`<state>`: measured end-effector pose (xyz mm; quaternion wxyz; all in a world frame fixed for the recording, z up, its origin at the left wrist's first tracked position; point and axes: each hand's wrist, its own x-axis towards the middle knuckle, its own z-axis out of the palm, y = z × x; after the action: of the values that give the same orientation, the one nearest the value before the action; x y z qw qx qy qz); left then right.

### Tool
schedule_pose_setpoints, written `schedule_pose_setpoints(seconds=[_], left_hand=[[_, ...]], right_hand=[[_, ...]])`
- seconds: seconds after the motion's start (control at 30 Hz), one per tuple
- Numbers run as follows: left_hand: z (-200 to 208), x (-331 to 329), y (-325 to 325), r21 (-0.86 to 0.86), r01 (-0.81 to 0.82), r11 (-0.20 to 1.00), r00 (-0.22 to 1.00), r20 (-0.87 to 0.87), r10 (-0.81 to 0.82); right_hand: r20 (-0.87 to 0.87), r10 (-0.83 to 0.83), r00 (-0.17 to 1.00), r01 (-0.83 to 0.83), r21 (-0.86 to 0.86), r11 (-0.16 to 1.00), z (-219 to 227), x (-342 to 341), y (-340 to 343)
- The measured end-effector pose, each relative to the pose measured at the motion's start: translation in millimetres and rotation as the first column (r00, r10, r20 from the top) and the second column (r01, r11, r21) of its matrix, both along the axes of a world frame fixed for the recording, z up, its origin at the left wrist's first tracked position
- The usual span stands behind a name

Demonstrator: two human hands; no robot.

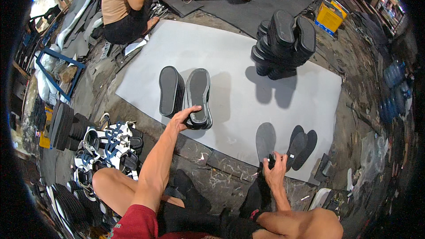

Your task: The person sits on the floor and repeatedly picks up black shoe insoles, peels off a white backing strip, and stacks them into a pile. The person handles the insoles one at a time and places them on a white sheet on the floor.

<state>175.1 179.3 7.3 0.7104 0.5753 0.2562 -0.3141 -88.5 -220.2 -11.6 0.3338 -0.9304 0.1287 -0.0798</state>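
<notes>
Two stacks of dark shoe soles stand side by side on a large white sheet, a left stack [168,90] and a right stack [198,86]. My left hand [183,118] grips the near end of the right stack, thumb on its top sole and fingers around the side. My right hand [276,168] is at the sheet's near edge with fingers curled around something small and dark that I cannot make out. Just beyond its fingertips lies a flat grey insole [265,137]. Beside that hand are several overlapping dark insoles [305,148].
The white sheet [230,48] lies on the floor ahead of me. Tall piles of black soles [282,31] stand at its far right, near a yellow box [330,17]. White and blue sandals [113,146] heap at my left. Two other people sit or crouch beyond the sheet.
</notes>
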Motion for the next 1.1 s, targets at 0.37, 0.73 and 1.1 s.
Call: schedule_pose_setpoints(seconds=[0.37,0.73,1.1], left_hand=[[-17.2,18.9,-63.3,0.462,-0.255,0.849,0.954,0.264,0.143],[61.2,-128.4,-161.0,0.904,-0.117,0.412,0.765,0.346,-0.542],[2.8,-179.8,-194.5,0.893,-0.145,0.425,0.612,0.419,-0.671]], right_hand=[[-0.014,0.298,0.955,-0.292,0.150,0.945,-13.5,-14.7,78.0],[0.108,-0.152,0.983,0.138,0.126,0.982,8.5,27.6,-35.0],[0.177,0.005,0.984,-0.058,0.296,0.953,51.4,118.4,-41.8]])
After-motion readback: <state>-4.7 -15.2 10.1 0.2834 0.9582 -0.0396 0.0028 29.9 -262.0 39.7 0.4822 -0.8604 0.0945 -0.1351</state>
